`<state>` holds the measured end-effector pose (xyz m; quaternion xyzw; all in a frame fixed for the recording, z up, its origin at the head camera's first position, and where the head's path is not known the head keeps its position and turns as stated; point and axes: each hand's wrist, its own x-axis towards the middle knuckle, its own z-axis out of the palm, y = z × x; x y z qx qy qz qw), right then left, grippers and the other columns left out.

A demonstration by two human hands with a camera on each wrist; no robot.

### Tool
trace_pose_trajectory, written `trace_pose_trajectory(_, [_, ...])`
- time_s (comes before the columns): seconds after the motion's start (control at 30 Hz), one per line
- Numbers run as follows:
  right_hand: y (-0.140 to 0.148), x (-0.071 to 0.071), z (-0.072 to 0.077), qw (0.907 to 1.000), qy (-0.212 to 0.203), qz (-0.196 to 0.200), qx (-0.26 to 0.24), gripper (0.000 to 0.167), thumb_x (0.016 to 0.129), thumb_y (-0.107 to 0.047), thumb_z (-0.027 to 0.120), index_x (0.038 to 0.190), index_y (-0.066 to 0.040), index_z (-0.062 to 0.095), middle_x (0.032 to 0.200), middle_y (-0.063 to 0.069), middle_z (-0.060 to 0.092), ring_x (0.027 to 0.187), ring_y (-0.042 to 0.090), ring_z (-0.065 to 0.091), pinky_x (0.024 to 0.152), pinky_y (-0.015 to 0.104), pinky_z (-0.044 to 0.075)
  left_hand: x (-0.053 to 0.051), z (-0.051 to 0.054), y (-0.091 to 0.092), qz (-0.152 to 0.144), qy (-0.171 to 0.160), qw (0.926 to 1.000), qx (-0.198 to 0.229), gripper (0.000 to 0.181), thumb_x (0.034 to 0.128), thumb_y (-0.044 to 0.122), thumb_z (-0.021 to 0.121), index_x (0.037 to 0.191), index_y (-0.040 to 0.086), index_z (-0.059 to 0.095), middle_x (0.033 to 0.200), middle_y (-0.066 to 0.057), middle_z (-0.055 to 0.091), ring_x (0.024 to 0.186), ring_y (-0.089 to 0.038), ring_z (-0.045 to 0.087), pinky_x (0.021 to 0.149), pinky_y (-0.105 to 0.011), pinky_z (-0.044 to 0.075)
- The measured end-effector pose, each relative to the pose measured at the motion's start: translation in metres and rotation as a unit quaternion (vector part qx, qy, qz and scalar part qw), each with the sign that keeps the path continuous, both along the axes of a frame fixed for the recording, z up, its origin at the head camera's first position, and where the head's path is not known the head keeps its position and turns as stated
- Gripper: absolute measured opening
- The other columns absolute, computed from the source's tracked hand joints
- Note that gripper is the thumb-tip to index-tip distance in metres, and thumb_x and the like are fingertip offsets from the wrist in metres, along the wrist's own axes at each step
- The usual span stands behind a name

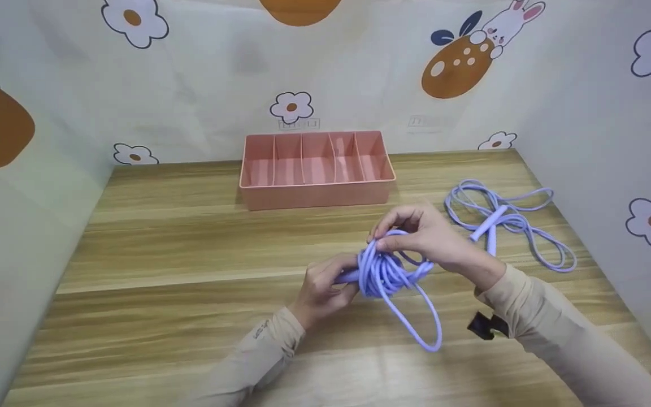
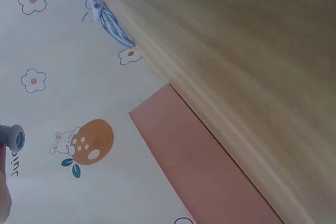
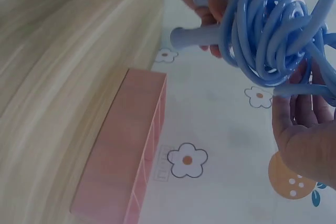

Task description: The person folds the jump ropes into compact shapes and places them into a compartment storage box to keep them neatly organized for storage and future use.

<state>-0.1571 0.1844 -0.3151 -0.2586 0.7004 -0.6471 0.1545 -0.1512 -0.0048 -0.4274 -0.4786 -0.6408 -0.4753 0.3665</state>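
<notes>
A blue-purple jump rope [image 1: 385, 277] is wound into a thick bundle above the middle of the table, with one long loop hanging from it. My left hand [image 1: 325, 285] grips its handles; in the right wrist view two handle ends [image 3: 194, 36] stick out past the fingers. On the other side of the bundle, my right hand [image 1: 430, 237] pinches a strand of the rope between thumb and fingers. In the left wrist view only a handle end [image 2: 11, 137] and a bit of the left hand show at the edge.
A pink divided box [image 1: 317, 196] stands at the back of the table against the patterned wall sheet. To the right lies a second jump rope [image 1: 489, 223], loosely looped, its handles side by side. Below the right wrist is a small black object [image 1: 481, 326].
</notes>
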Motion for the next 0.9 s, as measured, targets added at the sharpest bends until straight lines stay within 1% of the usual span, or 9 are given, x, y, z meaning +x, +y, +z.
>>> trace_pose_trajectory(0.1, [0.000,0.000,-0.003,0.9990,-0.042,-0.010,-0.010,0.022,0.077,0.004,0.064,0.078,-0.018,0.065,0.082,-0.002,0.066,0.080,0.011,0.062,0.073,0.021,0.052,0.003,-0.003,0.001,0.002,-0.022,0.9997,0.013,0.038,0.0584,-0.013,0.068,0.090,-0.005,0.048,0.080,-0.016,0.062,0.074,-0.025,0.065,0.075,-0.020,0.053])
trace_pose_trajectory(0.2, [0.001,-0.005,-0.006,0.9970,-0.073,0.019,-0.015,0.023,0.077,0.005,0.063,0.077,-0.017,0.066,0.082,-0.002,0.067,0.080,0.011,0.062,0.072,0.020,0.052,0.007,-0.006,0.003,0.000,-0.031,0.9994,0.014,0.043,0.0580,-0.013,0.070,0.091,-0.004,0.045,0.080,-0.018,0.061,0.075,-0.027,0.065,0.076,-0.020,0.052])
trace_pose_trajectory(0.3, [0.002,-0.011,-0.011,0.9935,-0.097,0.058,-0.014,0.018,0.077,0.002,0.065,0.077,-0.016,0.067,0.081,-0.001,0.067,0.075,0.009,0.061,0.068,0.018,0.052,0.009,-0.006,0.004,0.003,-0.011,0.9999,0.003,0.045,0.0583,-0.011,0.070,0.095,-0.005,0.046,0.082,-0.017,0.062,0.074,-0.025,0.065,0.075,-0.018,0.052])
trace_pose_trajectory(0.4, [0.002,-0.017,-0.014,0.9896,-0.116,0.082,-0.022,0.012,0.077,-0.003,0.068,0.078,-0.014,0.067,0.080,-0.001,0.067,0.071,0.007,0.061,0.063,0.015,0.051,0.011,-0.005,0.006,-0.001,0.008,1.0000,0.000,0.049,0.0577,-0.011,0.070,0.099,-0.007,0.045,0.083,-0.019,0.064,0.074,-0.026,0.066,0.075,-0.018,0.052])
trace_pose_trajectory(0.47, [0.001,-0.019,-0.017,0.9869,-0.134,0.085,-0.032,0.009,0.076,-0.006,0.070,0.078,-0.014,0.068,0.079,-0.001,0.067,0.070,0.007,0.061,0.062,0.015,0.051,0.011,-0.004,0.006,-0.007,0.012,0.9999,0.003,0.053,0.0583,-0.012,0.070,0.103,-0.008,0.043,0.085,-0.021,0.065,0.076,-0.027,0.067,0.076,-0.019,0.052])
trace_pose_trajectory(0.57, [0.001,-0.023,-0.024,0.9831,-0.151,0.091,-0.050,0.008,0.078,-0.007,0.069,0.079,-0.014,0.068,0.080,-0.001,0.067,0.070,0.006,0.061,0.061,0.014,0.051,0.010,-0.004,0.006,-0.005,0.021,0.9997,0.009,0.055,0.0605,-0.011,0.070,0.108,-0.009,0.043,0.086,-0.023,0.065,0.077,-0.027,0.067,0.077,-0.021,0.052])
trace_pose_trajectory(0.7, [0.003,-0.027,-0.039,0.9781,-0.167,0.107,-0.062,0.007,0.082,-0.009,0.065,0.083,-0.015,0.068,0.081,-0.003,0.067,0.070,0.004,0.060,0.061,0.012,0.050,0.010,-0.004,0.007,0.013,0.041,0.9989,0.020,0.045,0.0663,-0.008,0.068,0.108,-0.004,0.050,0.085,-0.018,0.066,0.075,-0.025,0.066,0.076,-0.023,0.053])
trace_pose_trajectory(0.8, [0.003,-0.026,-0.052,0.9744,-0.178,0.111,-0.079,0.008,0.083,-0.010,0.063,0.085,-0.015,0.068,0.084,-0.004,0.066,0.074,0.004,0.060,0.065,0.012,0.049,0.010,-0.004,0.009,0.026,0.039,0.9977,0.050,0.044,0.0644,-0.010,0.066,0.106,-0.001,0.053,0.084,-0.017,0.065,0.073,-0.025,0.066,0.074,-0.024,0.054])
trace_pose_trajectory(0.9, [0.003,-0.021,-0.061,0.9762,-0.180,0.086,-0.086,0.007,0.081,-0.015,0.065,0.086,-0.018,0.069,0.086,-0.005,0.067,0.081,0.006,0.060,0.072,0.014,0.049,0.010,-0.003,0.010,0.041,0.028,0.9952,0.084,0.047,0.0601,-0.014,0.064,0.104,-0.001,0.056,0.084,-0.018,0.065,0.074,-0.026,0.066,0.074,-0.026,0.054])
